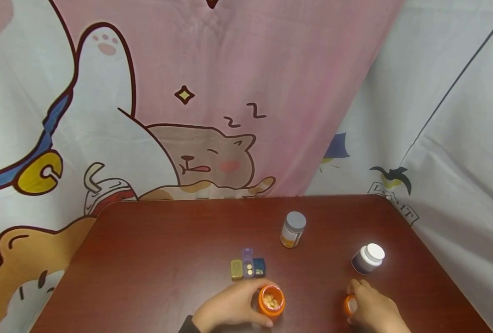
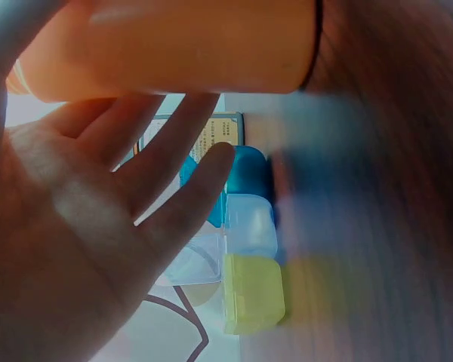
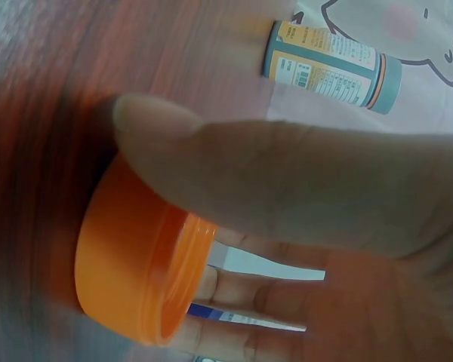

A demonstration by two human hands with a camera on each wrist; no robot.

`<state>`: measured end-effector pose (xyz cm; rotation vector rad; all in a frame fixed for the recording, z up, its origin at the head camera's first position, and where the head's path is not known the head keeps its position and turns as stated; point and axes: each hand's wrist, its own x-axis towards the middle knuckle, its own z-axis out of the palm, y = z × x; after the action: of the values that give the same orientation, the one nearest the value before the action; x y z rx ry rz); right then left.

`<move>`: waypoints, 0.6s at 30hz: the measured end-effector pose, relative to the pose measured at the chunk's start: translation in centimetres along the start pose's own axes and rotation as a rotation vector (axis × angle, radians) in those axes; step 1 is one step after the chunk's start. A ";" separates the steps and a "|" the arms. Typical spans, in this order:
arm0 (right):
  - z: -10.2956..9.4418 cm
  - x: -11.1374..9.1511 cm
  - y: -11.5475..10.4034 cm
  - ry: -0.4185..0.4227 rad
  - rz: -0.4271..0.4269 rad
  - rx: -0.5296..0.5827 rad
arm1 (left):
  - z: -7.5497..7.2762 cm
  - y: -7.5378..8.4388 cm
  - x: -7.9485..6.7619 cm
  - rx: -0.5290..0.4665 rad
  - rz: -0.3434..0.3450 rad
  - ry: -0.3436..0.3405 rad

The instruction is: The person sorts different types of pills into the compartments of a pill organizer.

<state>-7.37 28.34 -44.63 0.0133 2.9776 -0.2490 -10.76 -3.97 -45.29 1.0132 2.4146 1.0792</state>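
My left hand (image 1: pixel 238 303) grips an uncapped orange pill bottle (image 1: pixel 272 314) with pale yellow tablets inside, thumb on the near side and fingers on the far side. Just beyond it is a small pill organizer with a yellow compartment (image 1: pixel 236 269), a purple one (image 1: pixel 249 272) and a dark blue one (image 1: pixel 260 272). The purple lid (image 1: pixel 247 253) is flipped back, and round tablets show inside. Small pale pieces show in the blue compartment. At the right, my right hand (image 1: pixel 373 305) holds an orange cap (image 3: pixel 128 260) by its sides, low at the tabletop, hollow side up.
A grey-lidded bottle (image 1: pixel 293 230) with a yellow and white label stands toward the back of the brown table (image 1: pixel 167 245). Just beyond my right hand is a white-capped dark bottle (image 1: pixel 368 259). A cartoon-print curtain (image 1: pixel 230 69) hangs behind the table and along its right side.
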 end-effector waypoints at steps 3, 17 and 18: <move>0.0 0.1 -0.2 0.008 0.012 0.005 | 0.0 -0.1 0.0 -0.005 0.000 0.001; -0.2 0.5 -3.5 0.122 -0.077 0.026 | 0.2 -0.8 0.2 -0.034 -0.002 0.014; -0.3 0.5 -3.9 0.140 -0.080 0.048 | 0.2 -0.7 0.2 -0.032 -0.002 0.016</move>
<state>-7.97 24.54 -43.76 -0.0860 3.1149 -0.3429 -11.16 -4.08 -45.96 0.9952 2.4020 1.1256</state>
